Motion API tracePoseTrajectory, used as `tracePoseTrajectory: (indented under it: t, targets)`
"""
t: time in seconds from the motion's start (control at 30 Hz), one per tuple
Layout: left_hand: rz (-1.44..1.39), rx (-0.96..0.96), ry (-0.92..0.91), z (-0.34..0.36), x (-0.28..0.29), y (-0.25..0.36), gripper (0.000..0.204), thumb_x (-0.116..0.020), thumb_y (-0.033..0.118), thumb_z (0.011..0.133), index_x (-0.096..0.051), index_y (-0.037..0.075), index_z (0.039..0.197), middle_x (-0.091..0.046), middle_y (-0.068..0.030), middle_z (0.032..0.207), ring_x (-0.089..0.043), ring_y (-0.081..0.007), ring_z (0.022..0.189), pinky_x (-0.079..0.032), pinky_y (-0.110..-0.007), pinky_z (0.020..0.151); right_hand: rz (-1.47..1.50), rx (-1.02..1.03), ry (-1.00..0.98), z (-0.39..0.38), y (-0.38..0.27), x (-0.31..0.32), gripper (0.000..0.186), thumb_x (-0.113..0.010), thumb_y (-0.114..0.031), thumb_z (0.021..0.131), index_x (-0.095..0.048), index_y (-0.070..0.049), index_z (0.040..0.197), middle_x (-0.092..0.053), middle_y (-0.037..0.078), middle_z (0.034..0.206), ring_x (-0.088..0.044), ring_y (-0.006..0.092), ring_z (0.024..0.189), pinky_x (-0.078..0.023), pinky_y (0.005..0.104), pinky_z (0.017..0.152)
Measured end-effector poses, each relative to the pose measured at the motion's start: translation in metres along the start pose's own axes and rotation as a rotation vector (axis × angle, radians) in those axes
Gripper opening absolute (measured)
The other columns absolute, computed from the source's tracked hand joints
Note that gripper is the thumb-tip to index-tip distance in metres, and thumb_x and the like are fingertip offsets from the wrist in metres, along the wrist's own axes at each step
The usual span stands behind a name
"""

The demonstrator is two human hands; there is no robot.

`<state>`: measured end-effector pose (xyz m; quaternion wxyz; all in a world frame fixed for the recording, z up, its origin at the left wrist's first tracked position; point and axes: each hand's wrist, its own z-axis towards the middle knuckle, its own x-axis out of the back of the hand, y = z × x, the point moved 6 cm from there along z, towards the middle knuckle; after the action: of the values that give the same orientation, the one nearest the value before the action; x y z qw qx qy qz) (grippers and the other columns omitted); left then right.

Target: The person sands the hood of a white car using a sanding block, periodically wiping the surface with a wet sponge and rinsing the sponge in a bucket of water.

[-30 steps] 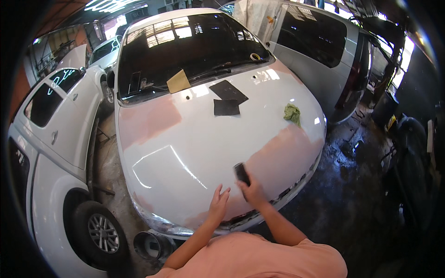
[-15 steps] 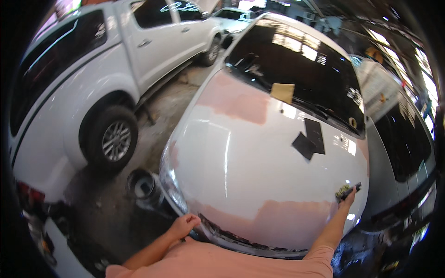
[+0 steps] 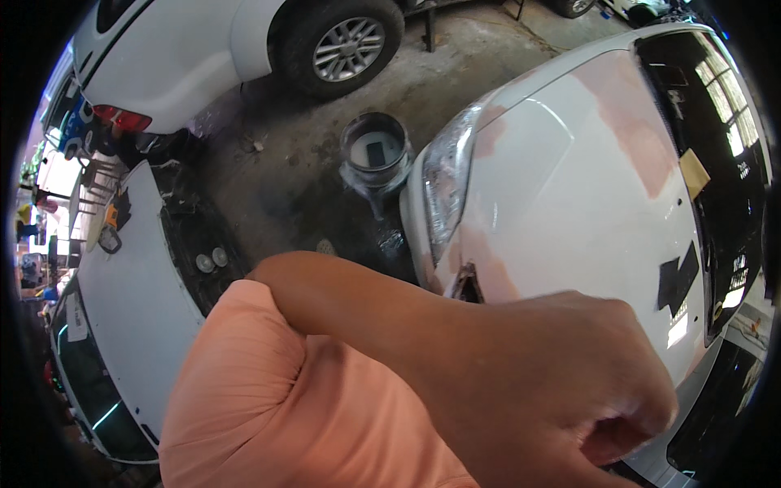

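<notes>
My left forearm crosses in front of me, and my left hand (image 3: 561,366) is large and close, its fingers curled closed. What it holds, if anything, is hidden. Behind it lies a white car hood (image 3: 561,220) with pinkish filler patches (image 3: 630,122). Two dark sheets (image 3: 678,276), like sandpaper, rest on the hood, and a tan folded sheet (image 3: 694,172) lies by the windshield. Clear plastic film covers the headlight (image 3: 447,179). Beside the bumper stands a dark bucket (image 3: 348,167) with cloudy liquid and a dark square piece (image 3: 376,153) in it. My right hand is out of view.
A white pickup (image 3: 175,73) stands at the far left, its rear wheel (image 3: 346,49) near the bucket. Another white vehicle (image 3: 134,260) is at my left, with two round pale items (image 3: 211,260) by it. A grey car (image 3: 720,398) stands at lower right.
My view has swung left and down. My left arm has come up across my body, close in front. My right hand, earlier holding a dark object over the hood, has left view.
</notes>
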<state>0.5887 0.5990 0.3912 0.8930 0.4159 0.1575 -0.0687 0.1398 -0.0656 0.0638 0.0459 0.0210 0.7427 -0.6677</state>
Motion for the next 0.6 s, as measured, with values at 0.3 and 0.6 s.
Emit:
tracePoseTrajectory:
  t: [0.3, 0.6]
  targets:
    - [-0.170, 0.326, -0.090, -0.113, 0.060, 0.119, 0.059, -0.073, 0.058, 0.093, -0.071, 0.001, 0.079, -0.063, -0.0088, 0.070, -0.060, -0.0210, 0.068, -0.045, -0.038, 0.062, 0.125, -0.008, -0.486, -0.359, -0.010, -0.249, 0.059, -0.065, -0.050, 0.103, -0.060, -0.005, 0.142, -0.071, 0.012, 0.118, -0.069, 0.0293, 0.109, -0.059, 0.0463, 0.096]
    - [0.277, 0.739, 0.370, -0.334, 0.186, 0.094, 0.030, -0.068, 0.027, 0.103, -0.068, 0.000, 0.092, -0.071, -0.0095, 0.087, -0.068, -0.0196, 0.083, -0.054, -0.035, 0.077, 0.229, -0.382, -0.720, -0.612, 0.164, -0.536, 0.043, -0.059, -0.034, 0.107, -0.062, -0.002, 0.135, -0.070, 0.013, 0.120, -0.068, 0.0273, 0.111, -0.057, 0.0465, 0.102]
